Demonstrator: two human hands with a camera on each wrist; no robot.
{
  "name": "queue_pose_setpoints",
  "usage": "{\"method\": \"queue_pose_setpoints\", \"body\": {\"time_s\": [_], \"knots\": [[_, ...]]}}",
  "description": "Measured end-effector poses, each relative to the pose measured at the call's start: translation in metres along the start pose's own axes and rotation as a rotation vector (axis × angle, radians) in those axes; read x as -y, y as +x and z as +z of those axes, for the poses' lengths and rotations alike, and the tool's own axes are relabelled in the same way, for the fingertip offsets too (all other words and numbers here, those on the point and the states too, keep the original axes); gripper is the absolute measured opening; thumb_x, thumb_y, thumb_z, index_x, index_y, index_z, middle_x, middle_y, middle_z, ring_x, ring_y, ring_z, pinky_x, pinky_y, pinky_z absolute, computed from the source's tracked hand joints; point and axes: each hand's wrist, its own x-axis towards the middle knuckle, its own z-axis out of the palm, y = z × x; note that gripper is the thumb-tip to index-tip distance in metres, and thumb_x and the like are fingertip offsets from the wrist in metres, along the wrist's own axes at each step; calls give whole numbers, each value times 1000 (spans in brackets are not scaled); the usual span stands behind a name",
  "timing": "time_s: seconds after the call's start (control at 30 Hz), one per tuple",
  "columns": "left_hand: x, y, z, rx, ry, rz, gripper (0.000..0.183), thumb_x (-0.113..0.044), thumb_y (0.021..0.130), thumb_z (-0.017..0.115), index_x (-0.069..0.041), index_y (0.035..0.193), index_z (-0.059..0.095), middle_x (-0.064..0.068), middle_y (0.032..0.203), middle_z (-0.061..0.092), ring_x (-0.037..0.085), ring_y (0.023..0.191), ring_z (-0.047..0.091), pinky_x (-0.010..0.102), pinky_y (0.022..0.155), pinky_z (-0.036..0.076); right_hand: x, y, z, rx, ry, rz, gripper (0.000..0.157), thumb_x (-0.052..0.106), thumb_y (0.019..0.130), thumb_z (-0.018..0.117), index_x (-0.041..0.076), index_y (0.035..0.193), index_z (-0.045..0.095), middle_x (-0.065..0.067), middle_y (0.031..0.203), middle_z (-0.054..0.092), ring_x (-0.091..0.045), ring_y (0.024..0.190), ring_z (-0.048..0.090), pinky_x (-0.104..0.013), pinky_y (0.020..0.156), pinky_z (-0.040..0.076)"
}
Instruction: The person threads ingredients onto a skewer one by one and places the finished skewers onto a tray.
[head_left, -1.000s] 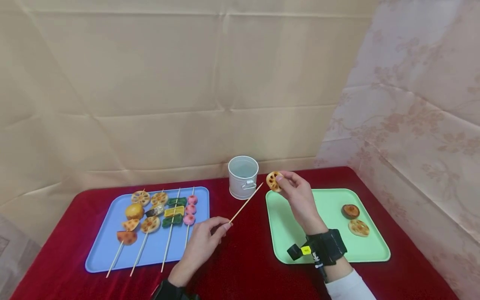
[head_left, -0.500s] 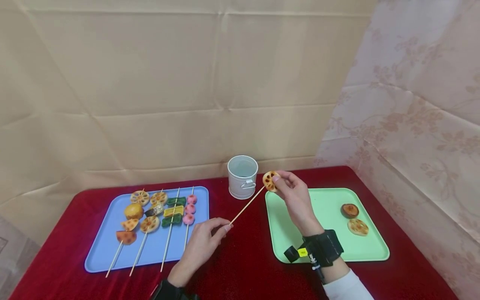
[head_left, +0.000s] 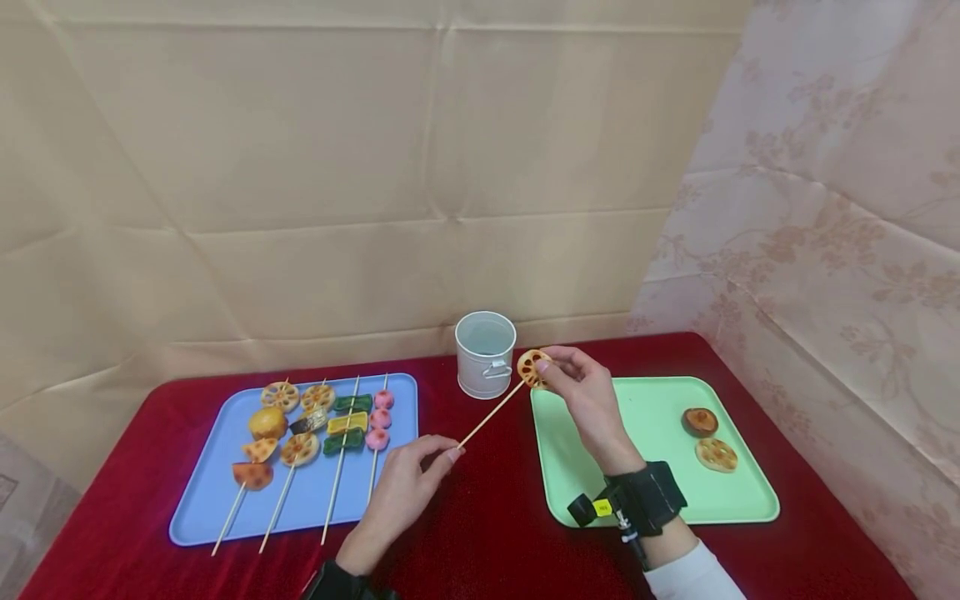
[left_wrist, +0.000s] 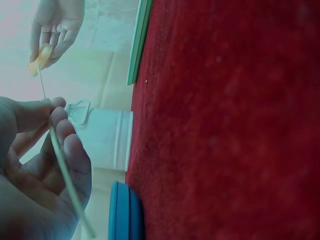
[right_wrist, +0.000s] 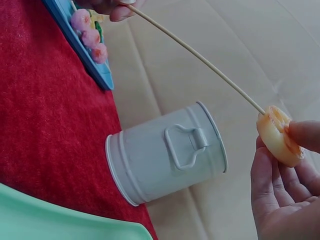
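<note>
My left hand (head_left: 408, 483) pinches a thin wooden skewer (head_left: 491, 412) between thumb and fingers, its tip pointing up to the right. In my right hand (head_left: 588, 400) a browned lotus root slice (head_left: 532, 368) is pinched between thumb and fingers. The skewer's tip meets the edge of the slice (right_wrist: 276, 137) in the right wrist view. In the left wrist view the skewer (left_wrist: 65, 175) runs back through the left hand's fingers, and the slice (left_wrist: 40, 59) shows edge-on beyond it.
A blue tray (head_left: 202, 508) at left bears several loaded skewers. On the green tray (head_left: 577, 450) at right lie a round brown piece (head_left: 701, 422) and another lotus root slice (head_left: 717, 455). A white metal bucket (head_left: 480, 379) stands between the trays at the back of the red cloth (head_left: 495, 542).
My right hand has brought the lotus root slice leftward and slightly down until its edge meets the skewer's tip. The left hand with the skewer has hardly moved.
</note>
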Motion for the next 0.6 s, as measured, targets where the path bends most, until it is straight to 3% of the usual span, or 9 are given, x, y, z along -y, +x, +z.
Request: {"method": "queue_pose_setpoints", "body": {"time_s": [0.2,0.37,0.6], "knots": [[2,0,2,-73,0,-2,8,-10,96,73,-11,102,79,-5,94,73,12,88,64,34,82,54,0,-3,1,44,-18,19,35,25,96,76,3,122,67,-12,108,74,-22,97,71,-44,94,56],[1,0,2,-96,-35,-16,8,-11,97,72,-11,102,78,-5,93,73,10,85,62,31,78,52,-2,-4,4,79,8,27,36,24,97,76,1,123,66,-12,108,76,-22,95,72,-38,91,57],[-1,-2,4,-120,-110,-54,5,-13,97,72,-12,97,77,-8,78,63,7,72,54,24,65,46,-8,-7,13,132,80,72,32,15,96,74,-4,120,65,-12,104,75,-21,94,72,-33,86,58]]}}
